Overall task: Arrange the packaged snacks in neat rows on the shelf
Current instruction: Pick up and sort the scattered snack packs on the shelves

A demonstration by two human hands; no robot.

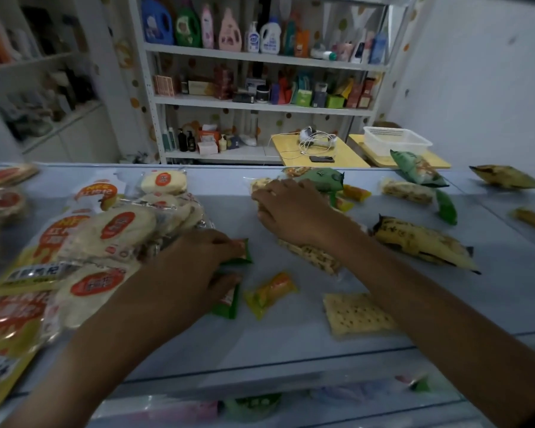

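On the pale blue shelf top [217,344], the left hand [195,267] curls its fingers over small green snack packets [230,301] near the middle. The right hand [291,211] lies flat with spread fingers on a long clear packet of pale crackers [314,257] toward the far edge. Round white rice-cake packs with red labels [118,233] are piled at the left end, on top of yellow and orange bags [10,341]. A small yellow-orange candy packet [271,293] and a square cracker pack [357,313] lie between the arms. A yellow bag [423,242] lies to the right.
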